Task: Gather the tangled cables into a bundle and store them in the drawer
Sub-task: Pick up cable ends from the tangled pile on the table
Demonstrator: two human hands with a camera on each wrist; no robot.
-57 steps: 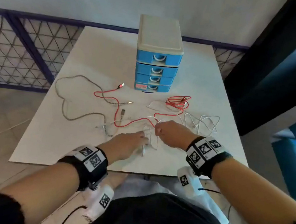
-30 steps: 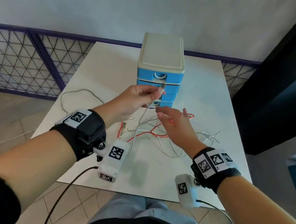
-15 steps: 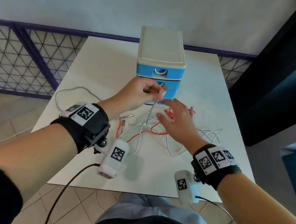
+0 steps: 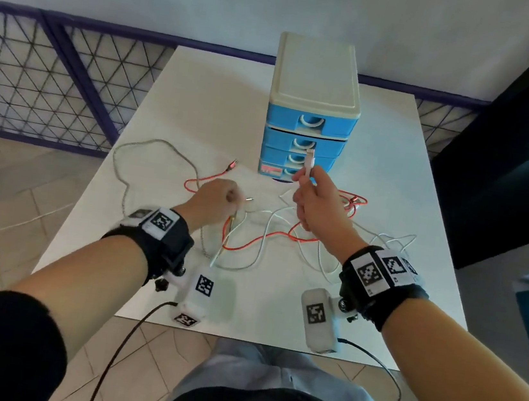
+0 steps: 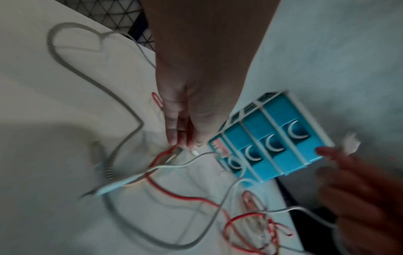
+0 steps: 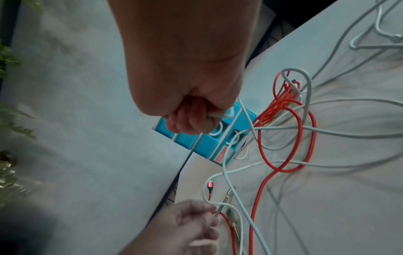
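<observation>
White, red and grey cables (image 4: 272, 235) are lying in a messy tangle on the white table (image 4: 203, 91), right under the person's two hands and spreading out to both sides. The right hand (image 4: 317, 207) is curling around the plug end of a white cable (image 4: 309, 166) and is holding it up, so the plug is pointing straight up in front of the blue drawers (image 4: 309, 132). The rest of that cable is hanging down into the tangle. The left hand (image 4: 214, 202) is making a fist low over the table beside a red cable (image 4: 250, 244); the blurry wrist pictures are not showing me for sure if it is pinching anything. The drawers are standing just behind the tangle, and the right hand is nearer to them. All four drawers are looking closed, so I cannot see what is inside. One will need opening before the bundle goes in.
</observation>
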